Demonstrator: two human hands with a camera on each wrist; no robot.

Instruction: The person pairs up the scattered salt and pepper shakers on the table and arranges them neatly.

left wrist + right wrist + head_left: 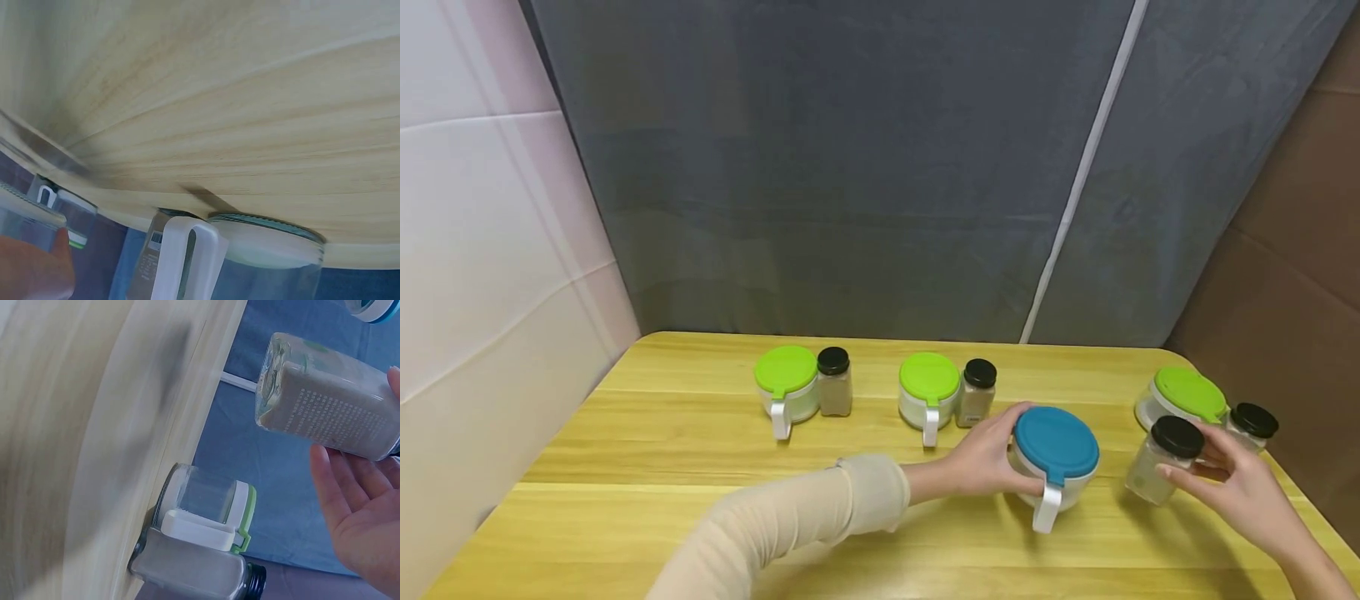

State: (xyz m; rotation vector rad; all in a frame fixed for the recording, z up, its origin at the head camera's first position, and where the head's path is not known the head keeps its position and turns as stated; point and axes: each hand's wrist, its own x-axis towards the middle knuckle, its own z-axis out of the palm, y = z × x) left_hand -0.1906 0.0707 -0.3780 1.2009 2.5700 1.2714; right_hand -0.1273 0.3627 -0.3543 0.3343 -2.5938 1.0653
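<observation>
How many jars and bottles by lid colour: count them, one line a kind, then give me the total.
Green-lidded jars: 3
Blue-lidded jar: 1
Black-lidded bottles: 4
Total: 8

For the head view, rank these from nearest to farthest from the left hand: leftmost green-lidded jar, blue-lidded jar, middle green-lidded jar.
1. Blue-lidded jar: held in the left hand.
2. Middle green-lidded jar: beyond the hand, a little to its left.
3. Leftmost green-lidded jar: well off to the left.
</observation>
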